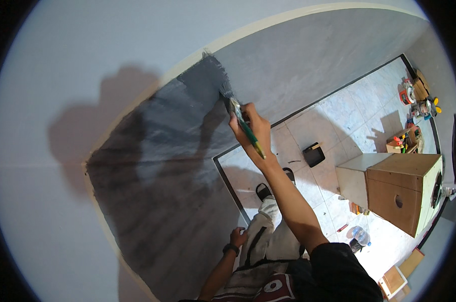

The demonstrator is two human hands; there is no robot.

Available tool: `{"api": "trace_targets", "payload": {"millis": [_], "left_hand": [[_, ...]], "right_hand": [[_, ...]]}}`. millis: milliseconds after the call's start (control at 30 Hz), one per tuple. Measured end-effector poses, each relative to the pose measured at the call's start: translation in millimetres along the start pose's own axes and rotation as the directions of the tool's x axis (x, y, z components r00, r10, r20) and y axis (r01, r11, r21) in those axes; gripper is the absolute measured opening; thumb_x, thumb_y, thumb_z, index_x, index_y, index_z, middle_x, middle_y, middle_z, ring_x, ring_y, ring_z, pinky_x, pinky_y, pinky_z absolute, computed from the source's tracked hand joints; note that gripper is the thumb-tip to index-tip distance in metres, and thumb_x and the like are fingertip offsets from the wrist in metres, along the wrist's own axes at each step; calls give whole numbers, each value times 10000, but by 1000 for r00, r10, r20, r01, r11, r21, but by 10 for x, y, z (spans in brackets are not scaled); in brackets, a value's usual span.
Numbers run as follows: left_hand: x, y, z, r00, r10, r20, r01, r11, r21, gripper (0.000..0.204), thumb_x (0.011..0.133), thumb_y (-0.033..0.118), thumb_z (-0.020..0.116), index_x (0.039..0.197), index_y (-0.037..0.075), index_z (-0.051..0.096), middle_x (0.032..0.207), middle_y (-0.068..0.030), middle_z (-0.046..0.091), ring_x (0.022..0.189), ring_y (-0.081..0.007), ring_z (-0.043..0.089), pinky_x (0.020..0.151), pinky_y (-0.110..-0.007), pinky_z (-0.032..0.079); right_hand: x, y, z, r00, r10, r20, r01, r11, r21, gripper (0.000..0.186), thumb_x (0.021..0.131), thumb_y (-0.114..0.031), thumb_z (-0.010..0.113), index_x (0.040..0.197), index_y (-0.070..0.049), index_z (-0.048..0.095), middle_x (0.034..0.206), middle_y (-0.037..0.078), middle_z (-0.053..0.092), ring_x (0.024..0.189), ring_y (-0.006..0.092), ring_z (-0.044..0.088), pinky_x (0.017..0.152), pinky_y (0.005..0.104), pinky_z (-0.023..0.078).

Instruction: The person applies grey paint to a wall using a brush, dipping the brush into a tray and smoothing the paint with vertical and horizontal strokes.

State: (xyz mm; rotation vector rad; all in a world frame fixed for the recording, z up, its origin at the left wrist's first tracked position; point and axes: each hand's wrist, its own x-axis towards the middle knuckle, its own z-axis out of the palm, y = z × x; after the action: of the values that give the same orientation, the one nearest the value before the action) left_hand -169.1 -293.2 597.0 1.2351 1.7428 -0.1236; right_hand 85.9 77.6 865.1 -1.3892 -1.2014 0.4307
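Green along its handle (251, 136), the paintbrush (244, 126) at upper centre was pinched near its bristles (226, 91) by the right hand (258, 130), presumably for control over the dark grey paint (201, 76), while the left hand (238, 236), lower centre, hung beside the trousers (282, 236), its grip impossible to tell.

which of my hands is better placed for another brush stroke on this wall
Probably your right hand: it holds the paintbrush, its bristles at the dark gray paint. Your left hand is low beside your trousers, no tool visible.
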Motion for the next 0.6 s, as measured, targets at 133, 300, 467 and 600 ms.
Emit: {"api": "trace_targets", "payload": {"millis": [133, 300, 467, 600], "left_hand": [[-74, -50, -53, 999, -47, 22, 48, 999, -8, 444, 894, 384, 711, 1185, 49, 707, 1176, -177, 709, 1083, -330, 670, 940, -426, 522], [-85, 87, -15, 999, -42, -11, 41, 997, -60, 398, 877, 347, 717, 1131, 40, 716, 1137, -193, 720, 1083, -353, 673, 959, -431, 520], [-78, 103, -134, 998, -59, -20, 58, 998, -40, 365, 893, 320, 722, 1133, 45, 713, 1137, -189, 720, 1077, -352, 673, 958, -434, 520], [-136, 62, -139, 996, -91, -11, 92, 996, 16, 372, 902, 327, 716, 1145, 46, 709, 1149, -188, 717, 1091, -356, 668, 963, -433, 519]], "right_hand": [[-64, -351, -80, 965, 263, -5, -226, 837, 497, 211, 972, -145, 694, 974, -9, 534, 774, 90, 684, 724, 105, 669, 615, 292, 554], [222, -507, 144, 959, 277, -51, -135, 610, 781, 243, 1013, -159, 648, 1018, 26, 490, 929, 158, 679, 750, 187, 707, 617, 337, 631], [-229, -132, 333, 822, 569, -12, -315, 473, 823, 254, 1017, -210, 654, 1005, -16, 490, 913, 146, 679, 746, 211, 715, 598, 339, 628], [-161, -731, 299, 870, 491, -43, -216, 459, 862, 251, 1015, -194, 655, 1030, -3, 493, 943, 153, 676, 741, 212, 711, 605, 339, 635]]}}
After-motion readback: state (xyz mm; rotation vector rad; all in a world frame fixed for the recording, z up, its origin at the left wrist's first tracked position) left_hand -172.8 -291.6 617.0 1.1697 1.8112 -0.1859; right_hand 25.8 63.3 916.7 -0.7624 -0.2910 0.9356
